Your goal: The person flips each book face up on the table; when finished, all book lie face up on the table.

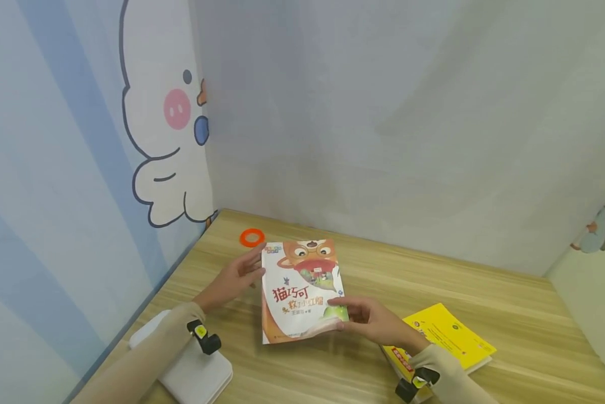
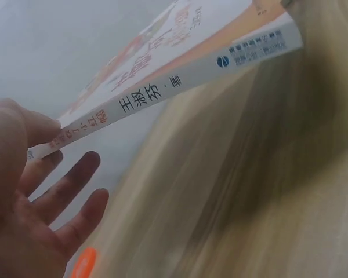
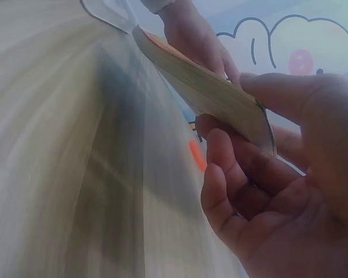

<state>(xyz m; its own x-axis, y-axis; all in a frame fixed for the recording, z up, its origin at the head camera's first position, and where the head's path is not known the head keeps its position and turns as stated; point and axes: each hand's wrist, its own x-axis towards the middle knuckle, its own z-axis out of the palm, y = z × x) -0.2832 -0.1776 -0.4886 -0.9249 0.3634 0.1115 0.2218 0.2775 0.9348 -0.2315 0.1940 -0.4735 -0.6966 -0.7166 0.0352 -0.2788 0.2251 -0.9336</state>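
Observation:
A thin paperback picture book (image 1: 302,292) with a cartoon animal on its white and orange cover is held up between both hands, clear of the table. My left hand (image 1: 236,279) pinches it at the spine edge, thumb on the cover side and fingers behind. The printed spine (image 2: 156,92) faces the left wrist camera. At the opposite, page edge, my right hand (image 1: 375,321) grips the lower corner with the thumb on top. The page block (image 3: 203,87) shows side-on in the right wrist view, fingers curled beneath it.
On the wooden table (image 1: 484,292), a yellow book (image 1: 448,336) lies at the right, partly under the right forearm. A white rounded case (image 1: 201,373) sits by the left forearm. An orange ring (image 1: 252,237) lies near the back left. Walls (image 1: 383,123) bound the table.

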